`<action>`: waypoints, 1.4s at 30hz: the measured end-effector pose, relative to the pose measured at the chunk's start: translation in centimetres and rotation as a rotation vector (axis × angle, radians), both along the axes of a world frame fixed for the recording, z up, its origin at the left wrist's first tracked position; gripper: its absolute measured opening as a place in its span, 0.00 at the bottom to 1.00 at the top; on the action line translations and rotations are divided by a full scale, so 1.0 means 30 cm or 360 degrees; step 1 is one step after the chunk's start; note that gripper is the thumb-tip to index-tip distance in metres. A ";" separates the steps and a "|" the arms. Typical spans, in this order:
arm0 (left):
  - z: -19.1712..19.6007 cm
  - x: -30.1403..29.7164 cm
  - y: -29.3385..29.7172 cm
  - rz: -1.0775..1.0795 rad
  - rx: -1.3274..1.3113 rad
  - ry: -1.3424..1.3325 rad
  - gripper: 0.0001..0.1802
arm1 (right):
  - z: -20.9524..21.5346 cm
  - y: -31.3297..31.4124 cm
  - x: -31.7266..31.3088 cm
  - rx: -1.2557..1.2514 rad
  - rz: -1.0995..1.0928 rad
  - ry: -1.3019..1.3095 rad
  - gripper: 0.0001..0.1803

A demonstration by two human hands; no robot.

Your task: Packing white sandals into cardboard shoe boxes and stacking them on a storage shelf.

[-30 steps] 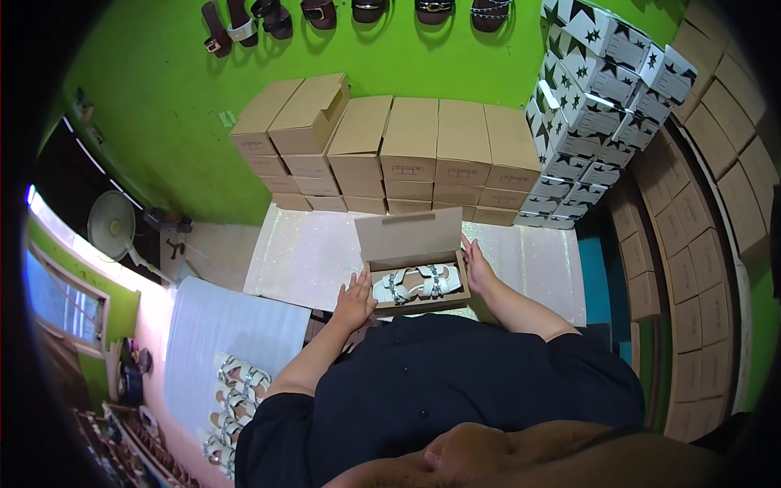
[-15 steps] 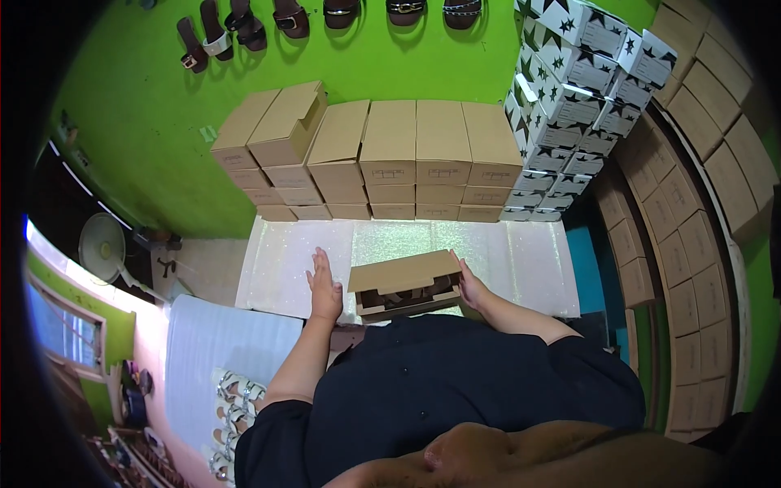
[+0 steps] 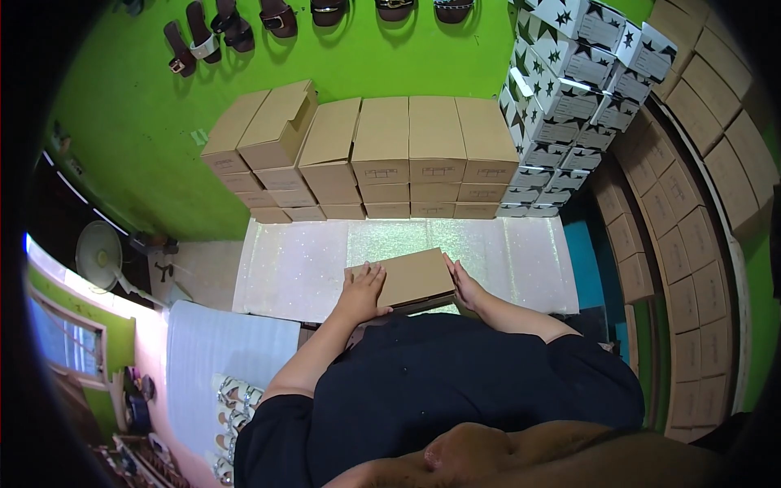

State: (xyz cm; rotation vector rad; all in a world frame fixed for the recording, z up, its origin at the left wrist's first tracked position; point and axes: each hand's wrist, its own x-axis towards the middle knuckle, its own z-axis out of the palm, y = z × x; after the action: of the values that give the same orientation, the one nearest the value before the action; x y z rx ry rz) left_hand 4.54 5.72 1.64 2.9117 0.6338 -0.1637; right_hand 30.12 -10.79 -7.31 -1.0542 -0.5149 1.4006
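Note:
A closed brown cardboard shoe box (image 3: 413, 279) rests on the white glittery sheet (image 3: 293, 264) in front of me. My left hand (image 3: 363, 289) lies flat on the left part of its lid. Along the box's right side my right hand (image 3: 464, 286) presses with the fingers stretched forward. The lid covers whatever is inside the box.
Stacks of brown cardboard boxes (image 3: 382, 150) stand against the green wall ahead, with white star-printed boxes (image 3: 569, 98) to their right. More brown boxes (image 3: 691, 211) line the right side. Sandals (image 3: 220, 28) hang on the wall. Patterned sandals (image 3: 232, 415) lie at lower left beside a fan (image 3: 102, 254).
The box stood open with sandals showing inside; its lid has since come down and now lies shut. Both hands moved from the box's rim onto the lid and side.

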 end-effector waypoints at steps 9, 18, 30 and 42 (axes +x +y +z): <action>-0.137 -0.013 0.031 -0.0107 -0.0128 -0.0077 0.51 | -0.044 0.006 0.004 0.0040 0.0030 0.0051 0.38; -0.220 -0.041 0.047 -0.0147 -0.0060 -0.0256 0.50 | -0.057 0.019 0.003 -0.0056 0.0012 0.0021 0.36; -0.205 -0.114 0.091 -0.0092 -0.0101 -0.0376 0.53 | -0.042 0.048 0.021 -0.0330 -0.0184 -0.1554 0.40; -0.258 -0.258 0.195 -0.0148 -0.0206 -0.0441 0.50 | 0.296 0.132 -0.019 0.0069 0.0462 -0.3063 0.55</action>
State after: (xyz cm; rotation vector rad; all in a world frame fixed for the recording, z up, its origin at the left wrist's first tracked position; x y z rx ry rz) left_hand -3.20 11.57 -6.11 2.7681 0.4255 0.1794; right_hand 29.54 -6.83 1.58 -2.1176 -2.0525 0.1165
